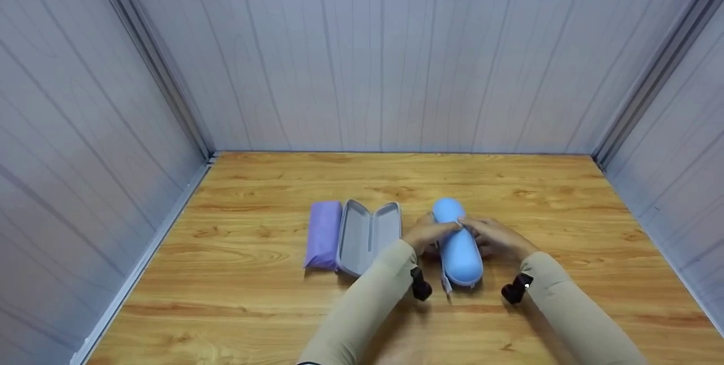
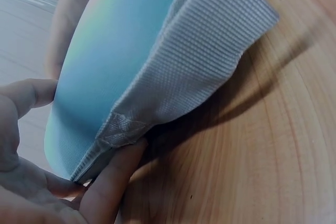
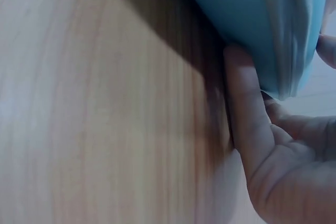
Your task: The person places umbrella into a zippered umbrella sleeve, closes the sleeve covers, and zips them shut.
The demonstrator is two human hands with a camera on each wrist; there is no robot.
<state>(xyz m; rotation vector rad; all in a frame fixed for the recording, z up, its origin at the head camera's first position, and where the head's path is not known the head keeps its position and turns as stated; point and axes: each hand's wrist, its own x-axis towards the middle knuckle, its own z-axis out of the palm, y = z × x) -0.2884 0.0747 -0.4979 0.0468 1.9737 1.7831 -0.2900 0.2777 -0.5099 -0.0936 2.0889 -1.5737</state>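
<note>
Clasping a blue hard-shell glasses case (image 1: 462, 260) from both sides, the two hands meet near the middle of its domed top. The left hand (image 1: 424, 233) is partly curled, thumb over the shell and fingers tucked low along the seam; the right hand (image 1: 500, 236) is bent round the opposite flank, one finger reaching beneath the edge. The blue case is on or barely above the worktop (image 1: 237, 286); which, I cannot tell. A gray webbing tab (image 2: 194, 51) sticks out from its left side. To the left of the blue case a gray glasses case (image 1: 355, 240) lies spread open, and farther left of it, just beside the gray one, is a purple pouch (image 1: 323, 235).

The blue shell looks smooth and rounded, so uneven pressure from the two hands could make it roll or slip. Whether its seam is fastened cannot be made out; if it is not, prying from below might spring the halves apart and pinch a finger. The loose tab could get caught in the seam. The left sleeve (image 1: 367, 297) passes close to the gray case, and a leftward swing could knock that against the pouch.
</note>
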